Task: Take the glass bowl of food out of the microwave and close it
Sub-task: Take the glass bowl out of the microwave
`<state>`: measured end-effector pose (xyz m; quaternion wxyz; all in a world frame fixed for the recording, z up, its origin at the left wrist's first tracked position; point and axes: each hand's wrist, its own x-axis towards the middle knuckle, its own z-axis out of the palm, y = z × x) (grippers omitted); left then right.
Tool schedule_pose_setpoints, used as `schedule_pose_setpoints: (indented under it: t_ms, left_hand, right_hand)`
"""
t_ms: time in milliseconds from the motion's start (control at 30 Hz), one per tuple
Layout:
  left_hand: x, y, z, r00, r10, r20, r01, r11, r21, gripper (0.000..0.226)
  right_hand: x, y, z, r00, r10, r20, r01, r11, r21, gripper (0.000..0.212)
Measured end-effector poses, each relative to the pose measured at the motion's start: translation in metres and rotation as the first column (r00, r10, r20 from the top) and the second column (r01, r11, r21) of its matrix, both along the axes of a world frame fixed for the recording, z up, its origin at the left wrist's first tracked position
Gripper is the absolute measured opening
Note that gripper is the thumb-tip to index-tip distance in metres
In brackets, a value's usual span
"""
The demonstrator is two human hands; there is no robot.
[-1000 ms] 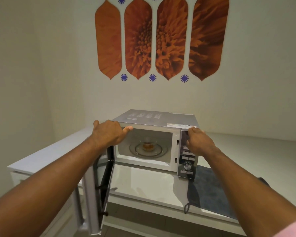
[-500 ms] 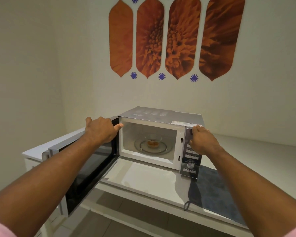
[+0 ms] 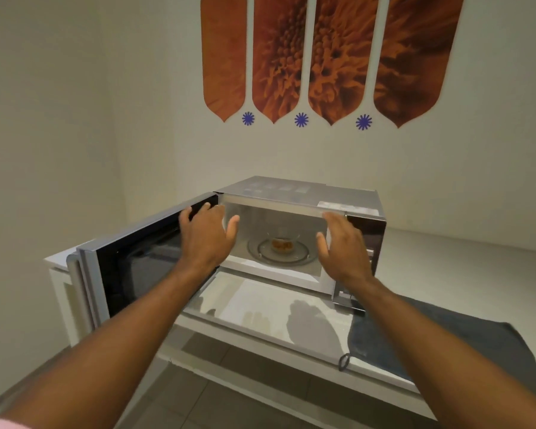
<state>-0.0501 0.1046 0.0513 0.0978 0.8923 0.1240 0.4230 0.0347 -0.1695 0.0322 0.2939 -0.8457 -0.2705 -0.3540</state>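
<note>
A silver microwave [image 3: 307, 193] stands on a white counter [image 3: 260, 308] with its door [image 3: 130, 261] swung wide to the left. Inside, a small glass bowl [image 3: 283, 243] with orange-brown food sits in the middle of the glass turntable [image 3: 300, 258]. My left hand [image 3: 206, 236] hovers open at the left side of the cavity mouth, fingers spread. My right hand [image 3: 342, 243] hovers open at the right side of the mouth, in front of the control panel [image 3: 369, 239]. Neither hand touches the bowl.
A dark grey cloth [image 3: 446, 342] lies on the counter to the right of the microwave. The open door sticks out past the counter's left end. Walls close in behind and to the left; orange flower panels [image 3: 322, 57] hang above.
Both hands have let go of the door edge and the microwave's top corner and moved in front of the cavity, fingers apart. The door stands wider open. The view has come closer.
</note>
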Motion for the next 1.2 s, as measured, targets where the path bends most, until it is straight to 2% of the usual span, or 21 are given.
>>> schedule_pose_setpoints:
  t_ms: [33, 67, 100, 167, 200, 267, 300, 367, 467, 533, 567, 633, 667, 733, 800, 867, 967, 1067, 1200]
  left_hand:
    - [0.009, -0.004, -0.008, 0.998, -0.047, 0.049, 0.054, 0.984, -0.168, 0.046]
    - [0.018, -0.007, -0.016, 0.989, -0.091, 0.113, 0.125, 0.931, -0.342, 0.042]
    - [0.028, -0.010, -0.023, 0.976, -0.128, 0.176, 0.201, 0.842, -0.501, 0.038]
    - [0.050, -0.014, -0.038, 0.957, -0.149, 0.248, 0.284, 0.645, -0.709, 0.027]
    - [0.061, -0.016, -0.045, 0.958, -0.156, 0.241, 0.287, 0.572, -0.769, 0.026]
    - [0.084, -0.018, -0.058, 0.957, -0.205, 0.203, 0.277, 0.456, -0.846, 0.061]
    - [0.093, -0.019, -0.062, 0.951, -0.235, 0.201, 0.284, 0.408, -0.868, 0.071]
    - [0.114, -0.017, -0.072, 0.935, -0.285, 0.212, 0.306, 0.342, -0.889, 0.076]
    - [0.144, -0.010, -0.086, 0.913, -0.353, 0.203, 0.307, 0.268, -0.913, 0.075]
    - [0.160, -0.006, -0.091, 0.903, -0.387, 0.188, 0.296, 0.242, -0.924, 0.065]
    - [0.167, -0.004, -0.092, 0.899, -0.402, 0.174, 0.285, 0.236, -0.929, 0.054]
    - [0.182, 0.001, -0.097, 0.897, -0.410, 0.166, 0.273, 0.217, -0.937, 0.022]
    - [0.186, 0.002, -0.096, 0.894, -0.418, 0.162, 0.267, 0.208, -0.941, 0.007]
    - [0.195, 0.004, -0.095, 0.895, -0.421, 0.150, 0.250, 0.192, -0.949, 0.016]
    - [0.205, 0.007, -0.093, 0.893, -0.434, 0.121, 0.220, 0.185, -0.958, 0.012]
    - [0.216, 0.006, -0.092, 0.881, -0.461, 0.106, 0.195, 0.150, -0.969, 0.021]
    - [0.227, 0.002, -0.087, 0.873, -0.476, 0.105, 0.167, 0.091, -0.982, 0.037]
    - [0.238, -0.003, -0.082, 0.884, -0.453, 0.113, 0.155, 0.057, -0.986, 0.044]
    - [0.248, -0.006, -0.081, 0.869, -0.488, 0.079, 0.139, 0.088, -0.986, 0.045]
  right_hand:
    - [-0.003, 0.010, -0.007, 0.996, 0.048, -0.072, -0.046, 0.999, 0.026, 0.051]
    - [-0.005, 0.019, -0.014, 0.984, 0.080, -0.158, -0.075, 0.996, 0.037, 0.053]
    - [-0.004, 0.028, -0.021, 0.964, 0.098, -0.246, -0.091, 0.995, 0.038, 0.056]
    - [0.003, 0.043, -0.032, 0.914, 0.118, -0.388, -0.104, 0.993, 0.057, 0.061]
    - [0.009, 0.048, -0.037, 0.890, 0.127, -0.437, -0.098, 0.991, 0.088, 0.062]
    - [0.025, 0.056, -0.044, 0.845, 0.141, -0.515, -0.068, 0.985, 0.158, 0.063]
    - [0.032, 0.059, -0.046, 0.821, 0.153, -0.550, -0.051, 0.979, 0.197, 0.064]
    - [0.051, 0.064, -0.052, 0.778, 0.171, -0.604, -0.011, 0.966, 0.260, 0.066]
    - [0.077, 0.076, -0.066, 0.725, 0.223, -0.652, 0.031, 0.934, 0.355, 0.065]
    - [0.092, 0.085, -0.073, 0.682, 0.259, -0.684, 0.064, 0.911, 0.408, 0.057]
    - [0.100, 0.090, -0.076, 0.658, 0.267, -0.704, 0.100, 0.896, 0.434, 0.050]
    - [0.119, 0.099, -0.080, 0.626, 0.255, -0.737, 0.185, 0.870, 0.458, 0.019]
    - [0.128, 0.104, -0.081, 0.614, 0.253, -0.748, 0.221, 0.854, 0.471, 0.017]
    - [0.143, 0.112, -0.082, 0.593, 0.232, -0.771, 0.271, 0.844, 0.462, 0.026]
    - [0.153, 0.118, -0.076, 0.554, 0.211, -0.805, 0.328, 0.833, 0.445, 0.018]
    - [0.161, 0.125, -0.069, 0.516, 0.195, -0.834, 0.367, 0.830, 0.421, 0.021]
    - [0.177, 0.130, -0.069, 0.562, 0.176, -0.808, 0.338, 0.842, 0.419, 0.039]
    - [0.186, 0.134, -0.071, 0.613, 0.210, -0.762, 0.308, 0.824, 0.475, 0.034]
    - [0.197, 0.136, -0.073, 0.621, 0.237, -0.748, 0.329, 0.787, 0.522, 0.031]
